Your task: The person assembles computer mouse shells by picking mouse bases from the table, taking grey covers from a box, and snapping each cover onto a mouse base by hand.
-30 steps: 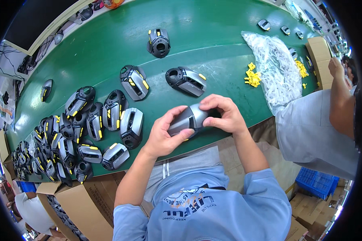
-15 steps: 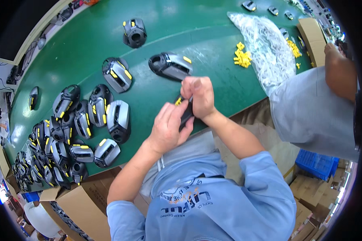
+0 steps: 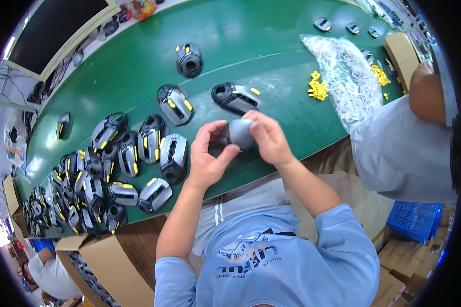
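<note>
Left hand (image 3: 206, 158) and right hand (image 3: 272, 140) grip shell (image 3: 236, 134) crosswise, dome (image 3: 244, 134) rightward.

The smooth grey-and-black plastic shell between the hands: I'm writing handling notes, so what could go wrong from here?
The smooth grey-and-black plastic shell could slip from the bare left hand.
Dropped, it might knock the yellow-striped grey-and-black shell just beyond the right hand.
The crowded yellow-striped plastic shells at left could scuff one another.
</note>
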Available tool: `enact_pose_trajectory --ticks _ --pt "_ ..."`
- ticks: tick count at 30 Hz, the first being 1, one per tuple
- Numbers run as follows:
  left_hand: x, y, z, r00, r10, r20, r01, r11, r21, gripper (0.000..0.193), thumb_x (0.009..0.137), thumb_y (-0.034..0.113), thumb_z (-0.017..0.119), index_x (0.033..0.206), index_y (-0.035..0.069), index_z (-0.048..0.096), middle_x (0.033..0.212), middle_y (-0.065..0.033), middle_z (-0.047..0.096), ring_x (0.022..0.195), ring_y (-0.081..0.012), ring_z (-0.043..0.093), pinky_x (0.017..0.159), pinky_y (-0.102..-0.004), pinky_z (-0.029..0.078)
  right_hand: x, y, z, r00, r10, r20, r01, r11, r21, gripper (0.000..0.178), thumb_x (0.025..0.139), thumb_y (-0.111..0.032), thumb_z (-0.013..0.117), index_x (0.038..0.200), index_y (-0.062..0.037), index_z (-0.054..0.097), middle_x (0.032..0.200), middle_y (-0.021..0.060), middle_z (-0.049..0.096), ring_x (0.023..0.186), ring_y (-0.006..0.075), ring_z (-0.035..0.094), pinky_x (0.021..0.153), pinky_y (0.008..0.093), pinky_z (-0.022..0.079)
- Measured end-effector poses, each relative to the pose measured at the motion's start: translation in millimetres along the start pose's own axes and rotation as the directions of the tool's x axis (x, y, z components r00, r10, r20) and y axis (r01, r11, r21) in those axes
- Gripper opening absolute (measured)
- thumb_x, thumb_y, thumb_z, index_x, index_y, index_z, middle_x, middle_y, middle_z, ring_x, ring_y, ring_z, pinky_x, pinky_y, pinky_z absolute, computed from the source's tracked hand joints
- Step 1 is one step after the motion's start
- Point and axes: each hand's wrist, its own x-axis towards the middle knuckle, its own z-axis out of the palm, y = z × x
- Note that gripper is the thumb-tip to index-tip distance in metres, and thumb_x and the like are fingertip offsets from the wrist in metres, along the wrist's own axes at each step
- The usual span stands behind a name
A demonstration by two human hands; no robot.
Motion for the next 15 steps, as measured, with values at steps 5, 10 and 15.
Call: enact_pose_trajectory --ticks 5,10,15 --pt "-3.5 -3.4 2.7 0.986 0.167 -0.013 -0.164 0.98 0.116 0.056 0.073 0.033 0.086 0.109 0.001 0.057 0.095 -0.0095 0.054 0.085 -0.0224 0.054 0.076 -0.0345 0.045 -10.7 6.6 13.9 0.974 -0.226 -0.004 0.225 0.971 -0.086 0.019 0.098 -0.017 0.059 0.1 0.0018 0.061 0.092 0.0144 0.062 0.082 0.0254 0.06 0.077 0.0363 0.049" --pt "-6.0 8.6 -9.6 0.99 0.131 0.061 -0.144 0.927 0.348 0.058 0.068 0.028 0.089 0.106 0.0 0.056 0.091 -0.0123 0.055 0.081 -0.0269 0.055 0.071 -0.0367 0.045 -5.3 -25.7 -3.7 0.971 0.057 0.231 -0.004 0.975 -0.224 0.051 0.08 -0.033 0.082 0.11 0.0002 0.058 0.095 0.013 0.065 0.085 0.0282 0.066 0.076 0.0373 0.051" --pt "-0.1 20.7 3.7 0.953 0.268 0.143 -0.303 0.799 0.519 0.065 0.061 0.029 0.093 0.108 -0.001 0.059 0.099 -0.0157 0.057 0.09 -0.0344 0.056 0.078 -0.043 0.047 -17.8 -27.7 -14.2 0.969 -0.011 0.246 0.139 0.85 -0.508 0.065 0.071 -0.045 0.088 0.105 0.0014 0.058 0.091 0.0165 0.063 0.083 0.0338 0.064 0.071 0.0393 0.05"
